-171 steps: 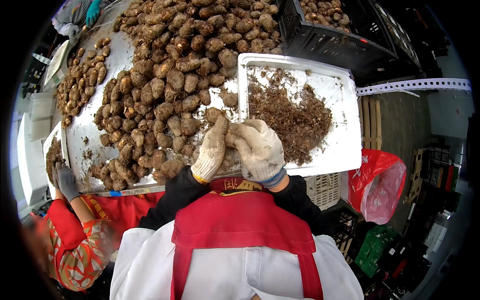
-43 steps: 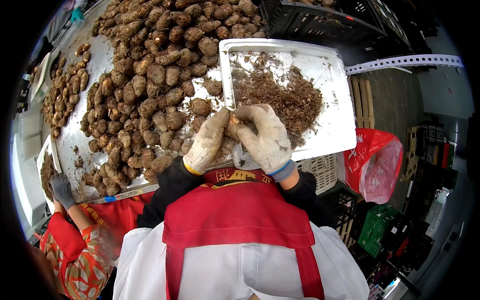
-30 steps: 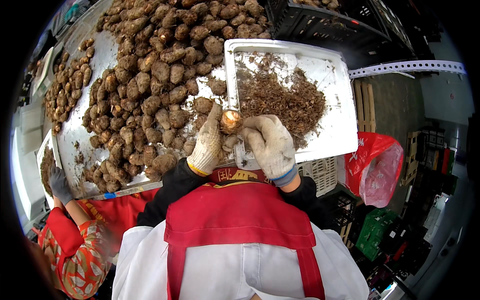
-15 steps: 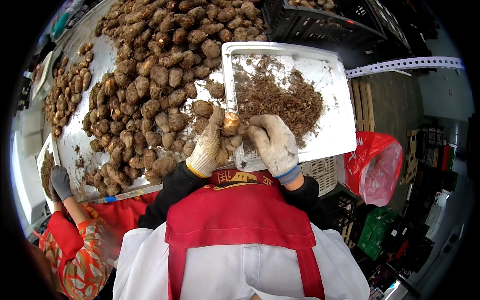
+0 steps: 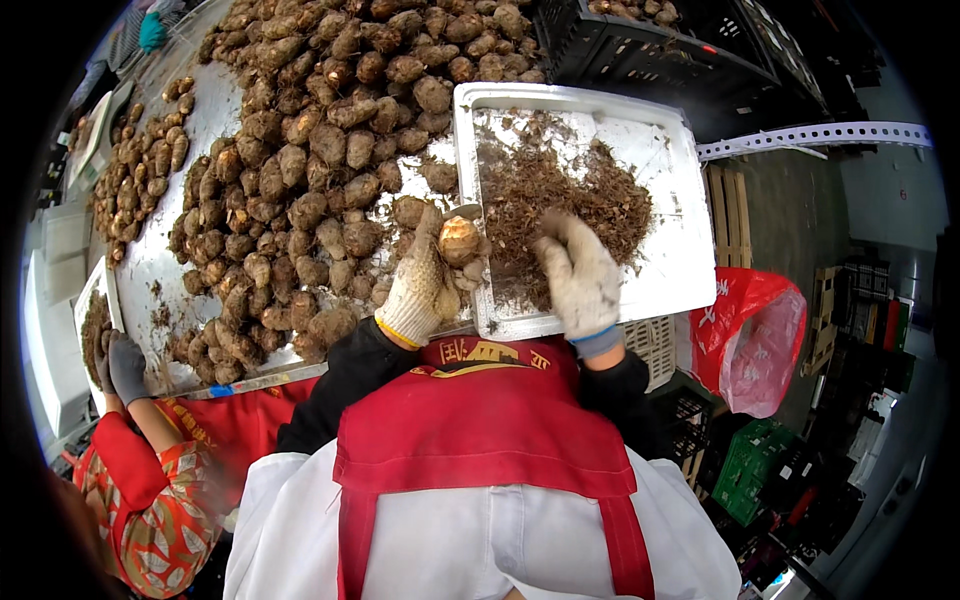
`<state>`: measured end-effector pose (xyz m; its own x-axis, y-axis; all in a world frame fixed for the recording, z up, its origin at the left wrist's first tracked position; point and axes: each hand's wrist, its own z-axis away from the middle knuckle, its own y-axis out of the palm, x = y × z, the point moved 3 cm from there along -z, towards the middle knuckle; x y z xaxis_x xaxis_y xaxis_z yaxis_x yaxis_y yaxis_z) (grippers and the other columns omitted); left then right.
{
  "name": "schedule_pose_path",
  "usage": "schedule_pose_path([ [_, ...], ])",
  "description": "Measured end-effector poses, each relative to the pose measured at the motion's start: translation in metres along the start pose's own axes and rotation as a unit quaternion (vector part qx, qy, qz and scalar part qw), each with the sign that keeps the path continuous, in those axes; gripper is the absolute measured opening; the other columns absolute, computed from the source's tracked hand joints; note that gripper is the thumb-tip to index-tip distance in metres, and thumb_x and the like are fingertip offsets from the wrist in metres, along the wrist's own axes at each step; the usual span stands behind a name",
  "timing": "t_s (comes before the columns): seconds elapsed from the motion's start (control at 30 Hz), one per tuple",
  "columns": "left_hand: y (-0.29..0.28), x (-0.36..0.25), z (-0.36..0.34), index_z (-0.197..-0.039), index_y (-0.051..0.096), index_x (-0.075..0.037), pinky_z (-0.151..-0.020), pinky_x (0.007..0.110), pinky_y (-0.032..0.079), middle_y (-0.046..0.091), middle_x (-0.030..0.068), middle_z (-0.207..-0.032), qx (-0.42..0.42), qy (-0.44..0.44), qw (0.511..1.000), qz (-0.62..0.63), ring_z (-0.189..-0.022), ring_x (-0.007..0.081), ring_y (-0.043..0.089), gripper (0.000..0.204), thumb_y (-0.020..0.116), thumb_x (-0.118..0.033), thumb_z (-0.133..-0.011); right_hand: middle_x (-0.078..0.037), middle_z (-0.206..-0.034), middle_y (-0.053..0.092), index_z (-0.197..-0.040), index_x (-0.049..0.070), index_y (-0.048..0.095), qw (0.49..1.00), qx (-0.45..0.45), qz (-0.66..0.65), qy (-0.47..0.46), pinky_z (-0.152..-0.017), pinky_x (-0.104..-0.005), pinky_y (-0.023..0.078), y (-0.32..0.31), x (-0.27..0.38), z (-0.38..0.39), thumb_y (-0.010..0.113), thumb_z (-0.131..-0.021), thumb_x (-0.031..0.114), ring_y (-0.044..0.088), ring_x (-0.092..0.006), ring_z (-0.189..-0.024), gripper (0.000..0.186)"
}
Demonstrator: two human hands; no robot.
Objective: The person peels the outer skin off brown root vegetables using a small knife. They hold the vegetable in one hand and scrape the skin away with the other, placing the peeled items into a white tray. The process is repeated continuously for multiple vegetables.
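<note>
My left hand, in a soiled knitted glove, grips a hairy taro tuber with a pale exposed patch facing up, at the near left edge of a white foam tray. My right hand, gloved too, is over the brown fibrous scraps in that tray, apart from the tuber; its fingers are curled and slightly blurred, and what they hold, if anything, is hidden. A large heap of taro tubers covers the metal table beside and beyond my left hand, with a smaller pile farther left.
A co-worker's gray-gloved hand works at another tray on the left; another teal glove shows at upper left. Black crates stand behind my tray. On the right are a red plastic bag, wooden pallets and a green crate.
My right hand has moved away from the tuber, rightward over the scraps. My left hand still holds the tuber, whose pale patch came into view about a second ago.
</note>
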<state>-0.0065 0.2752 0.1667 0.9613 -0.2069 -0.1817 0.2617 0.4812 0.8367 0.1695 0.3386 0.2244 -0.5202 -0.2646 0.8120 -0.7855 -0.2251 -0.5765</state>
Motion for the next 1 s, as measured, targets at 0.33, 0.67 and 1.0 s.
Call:
schedule_pose_path([
  [0.33, -0.009, 0.006, 0.003, -0.114, 0.058, -0.005, -0.043, 0.022, 0.040, 0.064, 0.0087, -0.088, 0.091, -0.045, 0.993, -0.059, -0.060, 0.0142, 0.057, 0.049, 0.049, -0.052, -0.102, -0.016, -0.107, 0.065, -0.104, 0.008, 0.070, 0.984, 0.105, 0.142, 0.012, -0.078, -0.0394, 0.053, -0.011, 0.028, -0.016, 0.068, -0.086, 0.040, 0.065, -0.0297, -0.092, 0.036],
  [0.67, -0.012, 0.002, 0.002, -0.122, 0.057, -0.003, -0.078, 0.036, 0.061, 0.066, 0.0135, -0.108, -0.009, -0.004, 1.000, 0.025, -0.093, 0.0221, 0.068, 0.047, 0.054, -0.045, -0.102, -0.016, -0.095, 0.063, -0.099, 0.010, 0.064, 0.968, 0.217, 0.091, -0.083, -0.077, -0.0435, 0.053, 0.036, 0.038, 0.011, 0.062, -0.092, 0.026, 0.065, -0.0343, -0.087, 0.018],
  [1.0, -0.015, 0.007, -0.004, -0.116, 0.060, -0.007, -0.073, 0.029, 0.057, 0.067, 0.0063, -0.099, 0.078, 0.007, 0.997, 0.024, -0.088, 0.0188, 0.066, 0.041, 0.055, -0.045, -0.102, -0.016, -0.100, 0.064, -0.101, 0.008, 0.063, 0.964, 0.197, 0.176, -0.032, -0.077, -0.0470, 0.053, 0.038, 0.038, -0.006, 0.063, -0.091, 0.033, 0.066, -0.0372, -0.089, 0.027],
])
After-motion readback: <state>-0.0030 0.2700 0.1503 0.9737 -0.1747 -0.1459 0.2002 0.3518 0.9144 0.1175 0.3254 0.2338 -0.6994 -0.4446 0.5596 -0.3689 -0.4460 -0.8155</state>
